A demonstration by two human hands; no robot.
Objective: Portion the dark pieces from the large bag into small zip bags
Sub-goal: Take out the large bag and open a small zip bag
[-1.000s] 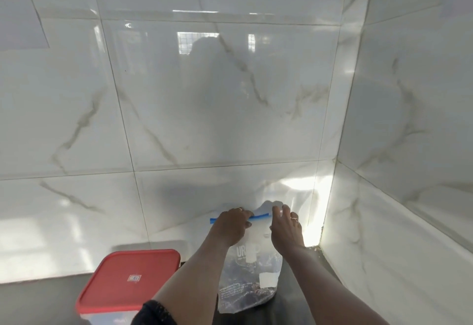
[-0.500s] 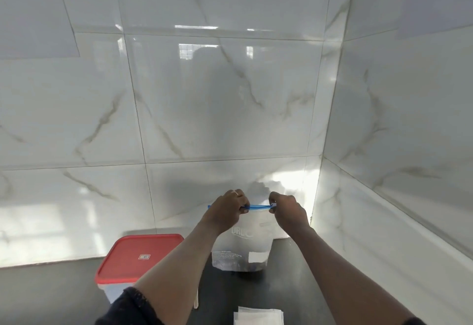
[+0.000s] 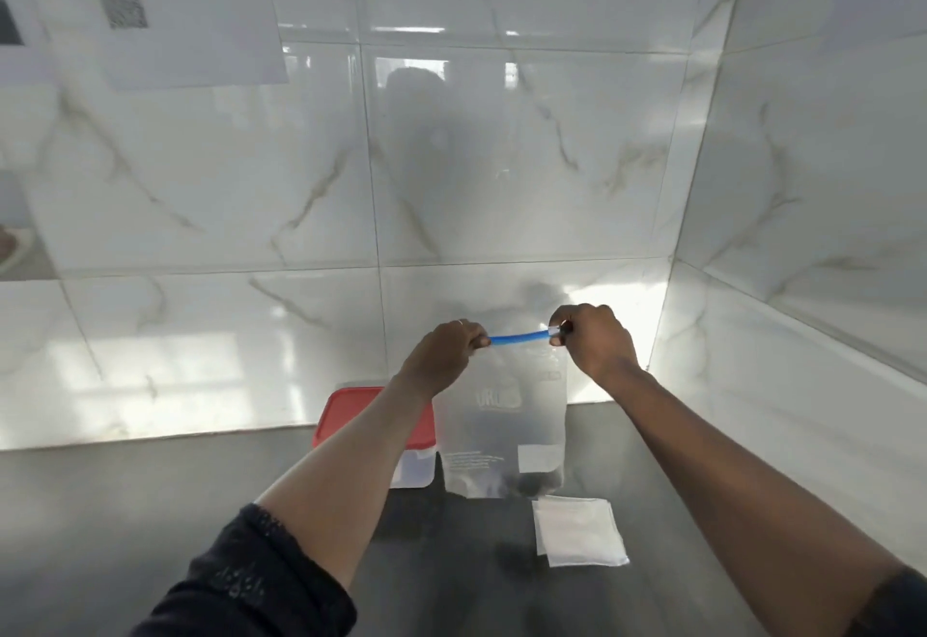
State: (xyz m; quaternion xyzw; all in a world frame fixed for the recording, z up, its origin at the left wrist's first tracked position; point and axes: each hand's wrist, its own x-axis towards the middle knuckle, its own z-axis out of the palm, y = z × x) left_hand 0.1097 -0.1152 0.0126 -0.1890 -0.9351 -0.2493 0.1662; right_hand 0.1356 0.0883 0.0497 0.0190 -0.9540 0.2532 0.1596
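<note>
Head view showed a large clear plastic bag with a printed front point(image 3: 501, 420) held upright near the corner of a dark stone countertop point(image 3: 150, 511), its bottom edge apparently touching the surface. The left hand point(image 3: 446, 350) was clenched round one end of the bag's blue zip strip point(image 3: 519, 337), and the right hand point(image 3: 592, 340) pinched the other end, so the strip ran taut between them. A few dark pieces point(image 3: 539, 481) lay at the bottom of the bag, blurred through the plastic.

Just behind and to the left of the bag stood a translucent square container with a red lid point(image 3: 351, 415); the left forearm crossed over the lid and hid its right part, and the bag covered the container's right edge. In front of the bag, towards the right, a small stack of flat clear zip bags point(image 3: 579, 531) lay on the countertop, close to the bag. Glossy white marble-pattern tiles point(image 3: 501, 159) formed the walls behind and to the right. A white paper sheet with a square code mark point(image 3: 190, 9) hung on the tiles at upper left.
</note>
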